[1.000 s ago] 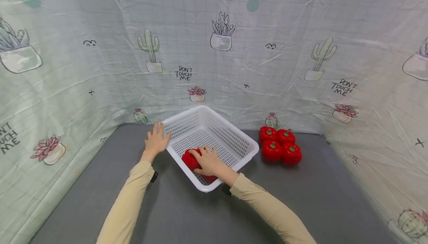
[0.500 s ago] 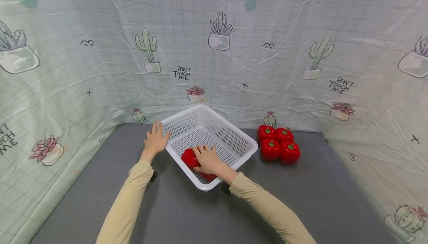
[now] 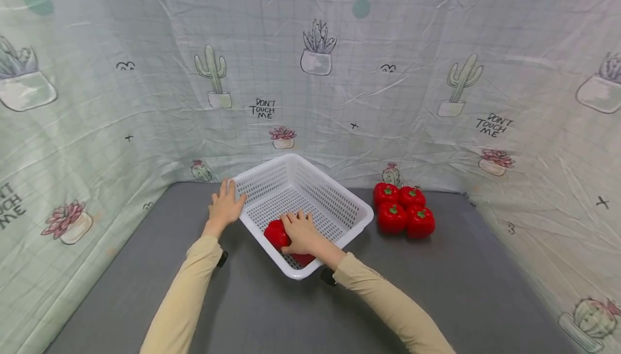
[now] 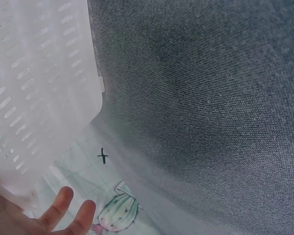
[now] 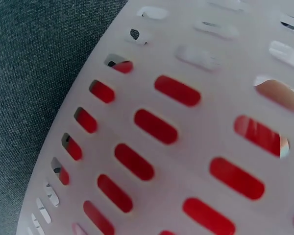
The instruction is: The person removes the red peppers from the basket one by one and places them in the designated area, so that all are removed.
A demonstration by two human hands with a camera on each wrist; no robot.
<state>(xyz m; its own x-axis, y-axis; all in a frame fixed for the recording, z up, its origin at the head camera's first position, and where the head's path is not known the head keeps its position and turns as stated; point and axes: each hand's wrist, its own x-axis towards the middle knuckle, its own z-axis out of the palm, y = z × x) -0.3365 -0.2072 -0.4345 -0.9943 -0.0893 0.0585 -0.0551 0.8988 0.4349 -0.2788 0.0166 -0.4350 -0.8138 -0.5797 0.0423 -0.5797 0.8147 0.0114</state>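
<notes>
Against the left corner of the white perforated basket, my left hand rests with its fingers spread. In the left wrist view, two fingertips of that hand extend past the basket wall. Inside the near part of the basket, my right hand curves over a red pepper, mostly hidden under the palm. Another red pepper lies just left of the thumb. Through the slots in the right wrist view, red surfaces and a bit of skin show.
Several red peppers with green stems stand grouped right of the basket, near the back edge of the grey table. A patterned cloth hangs behind and along both sides.
Both hands and the basket stay nearly in place. My right hand's fingers have shifted slightly off the left red pepper in the basket, uncovering more of it. The head view has tilted slightly.
</notes>
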